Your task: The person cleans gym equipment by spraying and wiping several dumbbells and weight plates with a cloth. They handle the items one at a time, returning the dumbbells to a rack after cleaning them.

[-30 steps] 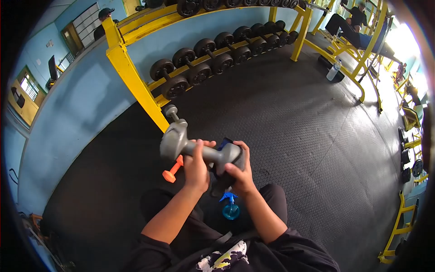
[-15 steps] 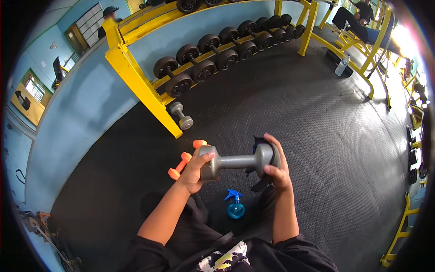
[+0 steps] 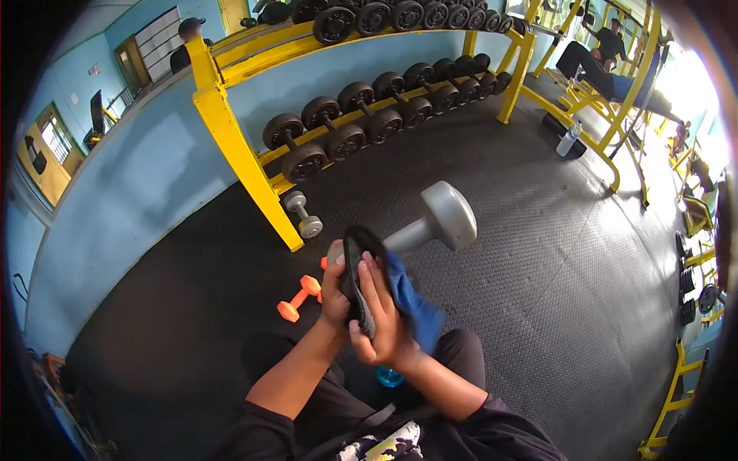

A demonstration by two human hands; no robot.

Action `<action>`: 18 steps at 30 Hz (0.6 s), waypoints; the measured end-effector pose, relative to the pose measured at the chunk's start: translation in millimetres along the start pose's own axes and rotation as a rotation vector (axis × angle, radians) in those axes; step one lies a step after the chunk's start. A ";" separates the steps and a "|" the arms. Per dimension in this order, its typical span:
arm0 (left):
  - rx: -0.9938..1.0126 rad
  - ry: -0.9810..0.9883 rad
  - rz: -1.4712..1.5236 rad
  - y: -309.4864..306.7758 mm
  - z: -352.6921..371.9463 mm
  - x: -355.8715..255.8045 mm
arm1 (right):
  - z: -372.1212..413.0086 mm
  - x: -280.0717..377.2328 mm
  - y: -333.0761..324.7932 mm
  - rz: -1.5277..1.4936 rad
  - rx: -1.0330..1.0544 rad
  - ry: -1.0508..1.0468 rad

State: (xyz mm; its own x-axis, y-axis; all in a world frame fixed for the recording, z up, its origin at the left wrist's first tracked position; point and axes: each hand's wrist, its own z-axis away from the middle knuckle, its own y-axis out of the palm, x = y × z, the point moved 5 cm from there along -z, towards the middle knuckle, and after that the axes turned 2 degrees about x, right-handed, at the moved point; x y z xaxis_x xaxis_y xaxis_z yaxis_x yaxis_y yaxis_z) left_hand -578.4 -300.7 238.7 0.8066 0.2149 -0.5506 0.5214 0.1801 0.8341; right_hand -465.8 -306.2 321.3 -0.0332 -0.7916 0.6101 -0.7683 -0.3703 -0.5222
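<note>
A large grey dumbbell (image 3: 448, 216) is held up in front of me, tilted, its far head pointing up and to the right. My left hand (image 3: 335, 296) grips its near end, which is mostly hidden. My right hand (image 3: 382, 315) presses a dark cloth (image 3: 357, 265) with a blue part (image 3: 415, 307) against that near end. Below the hands, a blue spray bottle (image 3: 390, 376) is partly hidden between my legs. An orange dumbbell (image 3: 300, 298) lies on the floor to the left, with part of another one behind my left hand.
A yellow rack (image 3: 231, 146) carries rows of black dumbbells (image 3: 344, 140). A small grey dumbbell (image 3: 303, 215) lies by its leg on the black floor (image 3: 538, 292). A water bottle (image 3: 569, 140) stands by yellow gym equipment, where a person (image 3: 611, 46) is. Another person (image 3: 184, 42) is behind the rack.
The grey dumbbell has turned from level to tilted, its right head now farther away. My right hand has moved left with the cloth, onto the end by my left hand. The view has shifted slightly.
</note>
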 end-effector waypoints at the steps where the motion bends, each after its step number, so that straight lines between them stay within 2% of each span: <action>1: -0.006 0.077 0.046 -3.4 -1.4 -4.5 | -7.1 5.4 0.1 0.005 0.010 -0.006; 2: 0.083 0.161 -0.029 -3.1 1.6 -10.8 | -17.1 9.6 -2.3 -0.014 -0.008 -0.022; 3: 0.075 0.160 -0.020 -4.8 0.9 -12.3 | -26.7 15.9 -5.3 -0.034 -0.029 -0.032; 5: 0.074 0.428 -0.549 1.8 -6.1 -28.9 | -52.8 33.7 -16.9 0.032 -0.026 0.033; 6: 0.022 0.502 -0.567 16.2 1.4 -42.2 | -63.8 34.5 -18.7 -0.009 0.050 0.205; 7: 0.033 0.491 -0.572 21.4 5.6 -44.2 | -67.8 30.5 -17.8 -0.054 0.118 0.379; 9: -0.106 0.532 -0.727 23.3 11.3 -52.0 | -61.2 15.5 -11.9 -0.166 0.086 0.401; 11: -0.110 0.579 -0.752 27.2 12.1 -50.5 | -42.6 0.6 0.7 -0.234 0.006 0.234; 12: -0.146 0.466 -0.514 30.3 11.8 -51.3 | -33.4 -10.1 9.3 -0.305 -0.014 0.104; 14: -0.192 0.239 -0.148 7.5 1.6 -43.4 | -16.7 -13.2 19.4 -0.422 -0.081 0.017; 15: -0.153 0.120 -0.027 24.9 7.0 -42.7 | -10.9 -15.8 22.9 -0.426 -0.115 -0.020; 17: 0.146 0.034 0.141 19.3 3.9 -36.3 | 7.6 -25.0 28.7 -0.381 -0.189 -0.050; 18: 0.145 0.036 0.139 25.4 5.3 -37.0 | 15.7 -28.3 28.7 -0.326 -0.270 -0.086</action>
State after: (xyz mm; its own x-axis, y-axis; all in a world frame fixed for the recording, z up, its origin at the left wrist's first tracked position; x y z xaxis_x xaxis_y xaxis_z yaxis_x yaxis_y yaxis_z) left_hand -593.5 -309.2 280.4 0.8644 0.2624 -0.4289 0.4429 0.0068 0.8966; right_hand -476.8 -302.1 279.7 0.2834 -0.6962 0.6596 -0.8697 -0.4764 -0.1291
